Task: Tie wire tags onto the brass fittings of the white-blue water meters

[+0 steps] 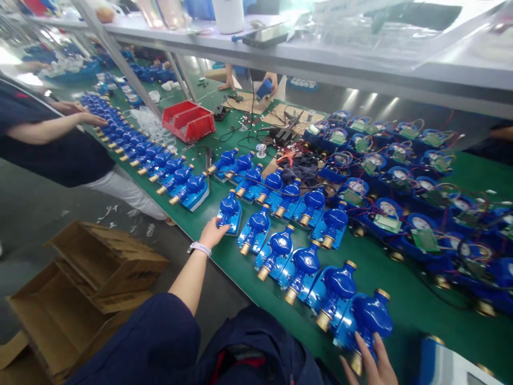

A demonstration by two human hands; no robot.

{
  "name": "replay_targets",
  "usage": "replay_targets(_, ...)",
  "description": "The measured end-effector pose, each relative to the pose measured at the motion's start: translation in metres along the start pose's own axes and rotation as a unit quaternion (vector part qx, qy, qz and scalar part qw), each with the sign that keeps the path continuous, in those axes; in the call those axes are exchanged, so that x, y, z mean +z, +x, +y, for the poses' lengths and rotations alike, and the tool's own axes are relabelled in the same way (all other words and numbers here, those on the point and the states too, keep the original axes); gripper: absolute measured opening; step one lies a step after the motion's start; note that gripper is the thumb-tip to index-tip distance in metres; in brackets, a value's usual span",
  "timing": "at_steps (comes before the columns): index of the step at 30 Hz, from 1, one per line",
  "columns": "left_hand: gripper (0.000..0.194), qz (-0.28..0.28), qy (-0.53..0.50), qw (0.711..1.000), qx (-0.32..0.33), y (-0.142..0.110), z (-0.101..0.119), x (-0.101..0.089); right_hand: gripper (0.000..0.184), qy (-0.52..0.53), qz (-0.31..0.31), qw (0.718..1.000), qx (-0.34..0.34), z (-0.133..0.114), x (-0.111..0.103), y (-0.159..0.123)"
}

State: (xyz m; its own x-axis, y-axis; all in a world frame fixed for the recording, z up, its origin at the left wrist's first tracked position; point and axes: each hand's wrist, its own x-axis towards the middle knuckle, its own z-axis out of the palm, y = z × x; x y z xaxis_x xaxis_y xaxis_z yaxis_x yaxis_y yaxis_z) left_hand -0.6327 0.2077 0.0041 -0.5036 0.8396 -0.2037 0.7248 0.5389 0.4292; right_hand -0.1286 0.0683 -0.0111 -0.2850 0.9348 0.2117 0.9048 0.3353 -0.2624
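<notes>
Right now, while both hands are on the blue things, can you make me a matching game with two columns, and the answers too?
Column one:
1. Left hand
2. Right hand
3. Red bin
4. Cardboard boxes

Column two:
A. With fingers spread, at the near end of the front row of blue units
B. Brown, low down beside the table
C. Just beyond a pale wristband
D. On the green table, next to crumpled clear plastic

Right pairs: 1-C, 2-A, 3-D, 4-B.
</notes>
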Motion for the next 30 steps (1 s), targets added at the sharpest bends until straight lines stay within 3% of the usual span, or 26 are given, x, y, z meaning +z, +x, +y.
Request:
replay_targets(3, 0.05, -0.019, -0.033, 0.999, -0.03, 0.007, -0.01, 0.001, 0.057, 0.021, 0.001, 1.0, 0.012, -0.002, -0.001, -0.004)
replay_targets(6, 0.055, -0.022, -0.022, 0.999, -0.022, 0.005, -0.006, -0.005, 0.049, 0.043, 0.004, 0.999, 0.007, 0.001, 0.0, -0.008)
replay_targets(9, 0.063, 0.131, -0.011, 0.989, 0.065, -0.022, 0.025, -0.007, 0.041, 0.038, -0.008, 0.999, -0.016, 0.005, 0.001, -0.008)
replay_targets(10, 0.063, 0.184, -0.008, 0.975, 0.125, -0.039, 0.041, -0.005, 0.039, 0.034, -0.014, 0.999, -0.026, 0.007, 0.001, -0.007)
replay_targets(11, 0.061, 0.204, -0.005, 0.958, 0.199, -0.058, 0.059, 0.0, 0.038, 0.033, -0.019, 0.999, -0.037, 0.009, 0.0, -0.006)
replay_targets(12, 0.058, 0.174, 0.001, 0.941, 0.289, -0.08, 0.079, 0.006, 0.036, 0.033, -0.021, 0.998, -0.047, 0.01, 0.0, -0.006)
replay_targets(13, 0.054, 0.104, 0.01, 0.917, 0.386, -0.104, 0.1, 0.016, 0.035, 0.035, -0.023, 0.998, -0.055, 0.012, -0.002, -0.005)
replay_targets(15, 0.052, -0.067, 0.049, 0.836, 0.543, -0.148, 0.137, 0.039, 0.035, 0.041, -0.019, 0.997, -0.057, 0.015, -0.006, -0.004)
replay_targets(16, 0.058, -0.129, 0.065, 0.796, 0.588, -0.167, 0.153, 0.053, 0.035, 0.045, -0.013, 0.998, -0.052, 0.017, -0.008, -0.004)
replay_targets(17, 0.064, -0.169, 0.08, 0.774, 0.605, -0.183, 0.166, 0.066, 0.035, 0.05, -0.009, 0.998, -0.048, 0.019, -0.011, -0.004)
replay_targets(20, 0.065, -0.193, 0.114, 0.783, 0.581, -0.207, 0.187, 0.098, 0.034, 0.073, -0.013, 0.996, -0.047, 0.026, -0.022, -0.003)
replay_targets(23, 0.051, -0.187, 0.117, 0.795, 0.565, -0.207, 0.191, 0.111, 0.033, 0.103, -0.023, 0.992, -0.064, 0.034, -0.036, 0.002)
replay_targets(27, 0.047, -0.229, 0.106, 0.788, 0.562, -0.201, 0.201, 0.105, 0.033, 0.175, -0.021, 0.983, -0.056, 0.048, -0.061, 0.02)
replay_targets(30, 0.049, -0.264, 0.072, 0.807, 0.522, -0.195, 0.229, 0.093, 0.033, 0.245, -0.037, 0.968, 0.043, 0.061, -0.085, 0.043)
